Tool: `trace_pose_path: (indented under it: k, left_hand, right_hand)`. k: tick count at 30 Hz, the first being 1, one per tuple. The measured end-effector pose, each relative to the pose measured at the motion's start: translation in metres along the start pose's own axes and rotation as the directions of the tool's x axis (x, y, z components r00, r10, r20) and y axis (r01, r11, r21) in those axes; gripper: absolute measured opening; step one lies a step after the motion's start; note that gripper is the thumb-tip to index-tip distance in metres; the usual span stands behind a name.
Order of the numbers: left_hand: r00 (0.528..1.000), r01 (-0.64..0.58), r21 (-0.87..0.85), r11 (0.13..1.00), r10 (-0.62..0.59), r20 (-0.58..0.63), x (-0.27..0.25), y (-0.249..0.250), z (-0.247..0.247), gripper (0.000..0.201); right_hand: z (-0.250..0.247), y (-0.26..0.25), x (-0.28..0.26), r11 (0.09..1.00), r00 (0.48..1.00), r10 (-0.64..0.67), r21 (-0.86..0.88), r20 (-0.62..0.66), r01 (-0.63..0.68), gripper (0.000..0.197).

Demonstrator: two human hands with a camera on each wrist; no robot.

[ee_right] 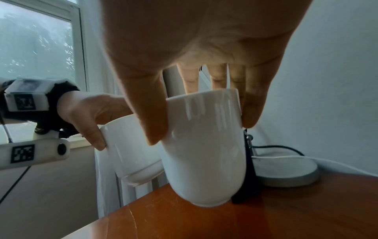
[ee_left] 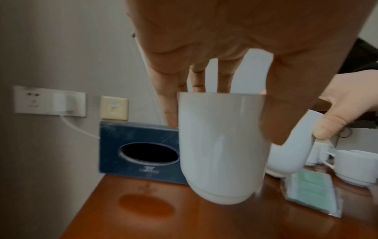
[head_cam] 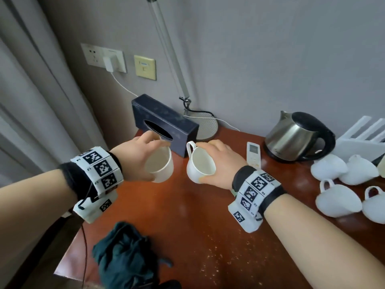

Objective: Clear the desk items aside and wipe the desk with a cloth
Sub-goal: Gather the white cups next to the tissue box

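My left hand (head_cam: 143,151) grips a handleless white cup (head_cam: 161,165) by its rim from above and holds it over the red-brown desk (head_cam: 187,215). My right hand (head_cam: 218,161) grips a white mug with a handle (head_cam: 200,163) the same way, just to the right. In the left wrist view the cup (ee_left: 220,145) hangs clear of the desk, fingers and thumb round its rim. In the right wrist view the mug (ee_right: 204,145) is also lifted and tilted. A dark green cloth (head_cam: 125,257) lies crumpled at the desk's near left edge.
A dark blue tissue box (head_cam: 164,124) and a lamp base (head_cam: 206,126) stand at the back. A remote (head_cam: 253,156), a steel kettle (head_cam: 298,136) and several upturned white cups (head_cam: 341,184) fill the right. A small clear packet (ee_left: 313,192) lies on the desk.
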State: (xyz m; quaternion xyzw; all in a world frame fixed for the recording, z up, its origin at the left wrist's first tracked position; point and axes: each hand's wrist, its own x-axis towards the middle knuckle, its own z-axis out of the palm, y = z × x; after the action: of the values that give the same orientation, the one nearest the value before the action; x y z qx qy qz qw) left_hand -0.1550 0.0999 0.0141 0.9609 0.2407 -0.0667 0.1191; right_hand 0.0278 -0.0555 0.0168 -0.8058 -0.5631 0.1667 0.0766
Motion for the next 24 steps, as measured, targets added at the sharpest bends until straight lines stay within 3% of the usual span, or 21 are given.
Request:
trace_pose_path:
  k: [5,10,17,24]
  left_hand:
    - [0.99,0.14,-0.078,0.987,-0.137,0.038,0.017,-0.062,0.014,0.092]
    - [0.979,0.17,-0.068,0.983,-0.16,0.128,0.047,-0.101,0.031,0.079]
    - [0.983,0.136,-0.103,0.985,-0.121,0.139,0.087,-0.116,0.037,0.074]
    - [0.983,0.16,-0.2,0.967,-0.138,0.122,0.091,-0.123,0.037,0.091]
  right_hand:
    - [0.032,-0.041,0.054,0.993,0.995,0.094,0.075,0.014,-0.095,0.071]
    - [0.059,-0.061,0.097,0.978,0.982,0.188,0.102,-0.029,-0.184,0.065]
    - [0.079,-0.066,0.133,0.977,0.978,0.21,0.021,0.021,-0.21,0.065]
    - [0.079,-0.064,0.128,0.981,0.983,0.182,-0.07,0.01,-0.181,0.064]
